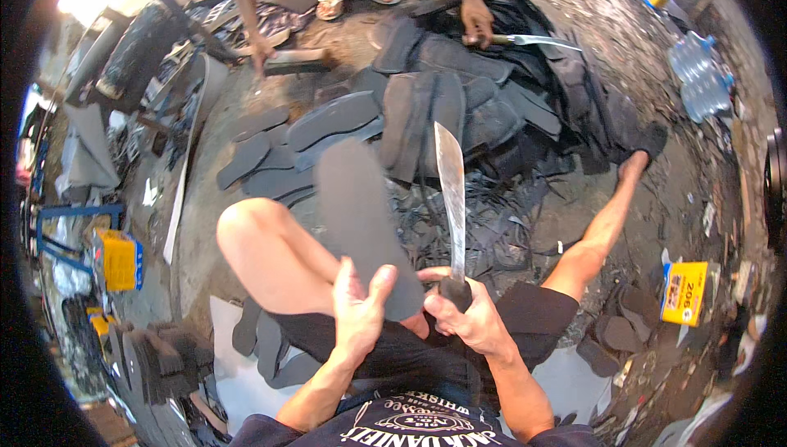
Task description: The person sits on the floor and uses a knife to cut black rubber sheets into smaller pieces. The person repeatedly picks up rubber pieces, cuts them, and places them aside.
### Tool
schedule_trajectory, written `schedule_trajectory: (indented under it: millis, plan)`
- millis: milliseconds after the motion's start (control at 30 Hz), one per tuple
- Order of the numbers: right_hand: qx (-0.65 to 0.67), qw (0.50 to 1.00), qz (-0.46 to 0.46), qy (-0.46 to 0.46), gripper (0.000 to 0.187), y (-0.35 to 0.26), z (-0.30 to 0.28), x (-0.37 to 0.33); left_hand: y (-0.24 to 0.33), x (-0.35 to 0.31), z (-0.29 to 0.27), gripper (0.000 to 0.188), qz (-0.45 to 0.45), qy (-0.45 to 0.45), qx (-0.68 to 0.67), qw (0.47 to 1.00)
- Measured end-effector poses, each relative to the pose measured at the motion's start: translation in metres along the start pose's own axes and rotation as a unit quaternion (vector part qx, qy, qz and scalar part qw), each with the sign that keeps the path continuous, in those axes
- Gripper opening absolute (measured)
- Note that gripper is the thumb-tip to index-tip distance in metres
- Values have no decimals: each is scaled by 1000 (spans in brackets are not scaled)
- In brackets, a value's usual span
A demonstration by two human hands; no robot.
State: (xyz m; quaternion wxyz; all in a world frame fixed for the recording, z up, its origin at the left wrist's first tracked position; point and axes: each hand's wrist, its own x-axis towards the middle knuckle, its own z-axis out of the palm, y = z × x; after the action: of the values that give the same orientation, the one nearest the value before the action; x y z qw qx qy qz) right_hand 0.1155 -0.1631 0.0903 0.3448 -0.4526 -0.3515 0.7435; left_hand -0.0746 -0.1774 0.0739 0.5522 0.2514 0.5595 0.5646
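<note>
A dark grey, flat, rounded sole-shaped sheet (357,209) is raised at a slant above the person's bent left knee (254,221) — one piece, grasped near its lower left edge by the fingers of the left hand (359,307), thumb on its face. The fingers of the right hand (471,316) clench the black handle of one knife with a long, curved steel blade (451,201), point up. The blade stands just beside the sheet's right edge, a gap showing between them higher up; I cannot tell whether the right fingers touch the sheet.

Beyond lies a heap of dark grey soles (434,111), well over ten, overlapping too much for an exact count. Thin black offcuts (484,234), uncountable, spread between the heap and the lap. Brown ground (201,201) shows between the bent knee and one long pale strip (184,168) at left.

At the heap's far edge are a co-worker's two hands: one (477,20) grasps a second curved knife (537,41), the other (259,55) is at a blocky piece (297,60). Two yellow boxes flank the person, one left (117,262), one right (685,293).
</note>
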Motion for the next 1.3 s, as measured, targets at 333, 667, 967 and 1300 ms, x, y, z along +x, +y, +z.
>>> schedule_trajectory:
  millis: [333, 667, 967, 1300]
  plan:
    - [115, 769, -166, 606, 37, 31, -222, -141, -49, 94, 88, 40, -39, -97, 80, 991]
    - [176, 669, -132, 710, 42, 130, -252, -166, -134, 319, 67, 153, 83, 117, 480, 865]
    - [47, 872, -117, 472, 34, 37, -141, -69, -78, 325, 28, 36, -102, 112, 73, 986]
    - [-375, 908, -142, 118, 62, 4, -71, -34, 41, 77, 67, 53, -173, -50, -57, 982]
